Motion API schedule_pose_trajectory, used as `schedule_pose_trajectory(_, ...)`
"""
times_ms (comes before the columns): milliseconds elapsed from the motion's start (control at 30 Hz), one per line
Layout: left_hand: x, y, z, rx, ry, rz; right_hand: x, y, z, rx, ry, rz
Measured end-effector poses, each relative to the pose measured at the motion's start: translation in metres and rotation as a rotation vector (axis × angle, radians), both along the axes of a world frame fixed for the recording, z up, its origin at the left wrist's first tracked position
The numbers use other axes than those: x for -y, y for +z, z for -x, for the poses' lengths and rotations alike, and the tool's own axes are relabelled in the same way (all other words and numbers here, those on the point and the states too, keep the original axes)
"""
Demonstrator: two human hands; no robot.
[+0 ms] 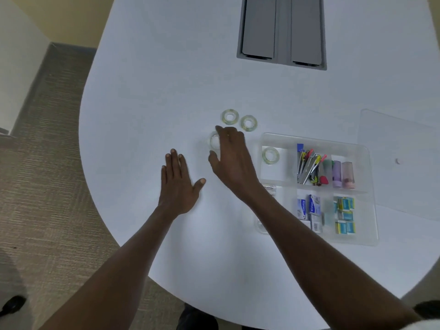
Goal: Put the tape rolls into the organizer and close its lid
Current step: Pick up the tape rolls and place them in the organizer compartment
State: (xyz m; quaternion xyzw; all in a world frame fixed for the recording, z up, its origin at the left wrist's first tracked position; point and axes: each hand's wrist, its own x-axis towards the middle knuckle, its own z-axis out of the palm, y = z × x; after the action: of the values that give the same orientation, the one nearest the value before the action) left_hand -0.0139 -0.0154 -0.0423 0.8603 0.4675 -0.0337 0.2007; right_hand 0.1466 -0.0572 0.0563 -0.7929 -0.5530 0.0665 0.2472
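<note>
Four clear tape rolls with a yellowish tint are counted on the scene. Two lie flat and just beside each other on the white rounded table (147,96): one roll (230,116) to the left, a second roll (248,123) to its right. A third roll (215,140) is spanned by the spread fingers of the right hand (232,158), index beyond it and thumb nearer; closure on it cannot be told. A fourth roll (270,155) is lodged in the left rear compartment of the clear plastic organizer (371,210). The clear flat lid (400,163) is laid apart, right of the organizer. The left hand (178,184) is pressed flat, fingers spread, holding nothing. Bare tabletop is left open toward the curved left edge and the grey recessed panel (282,29).
</note>
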Motion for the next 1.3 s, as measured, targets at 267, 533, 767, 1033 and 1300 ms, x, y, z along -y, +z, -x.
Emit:
schedule_pose_trajectory(267, 0.0, 0.005, -0.002, -0.037, 0.004, 0.031, 0.07, 0.026, -0.057, -0.125, -0.494, -0.026)
schedule_pose_trajectory(533, 0.0, 0.007, -0.003, -0.051, 0.009, 0.037, 0.084, 0.015, -0.09, -0.082, -0.399, 0.322)
schedule_pose_trajectory(767, 0.0, 0.007, -0.003, -0.038, 0.009, 0.046, 0.071, -0.003, -0.087, 0.018, -0.252, 0.53)
schedule_pose_trajectory(1033, -0.001, 0.004, -0.001, -0.029, 0.012, 0.029, 0.057, 0.003, -0.083, -0.008, -0.265, 0.64)
schedule_pose_trajectory(1300, 0.0, 0.001, 0.0, -0.027, 0.004, 0.018, 0.051, 0.003, -0.081, -0.013, -0.304, 0.669)
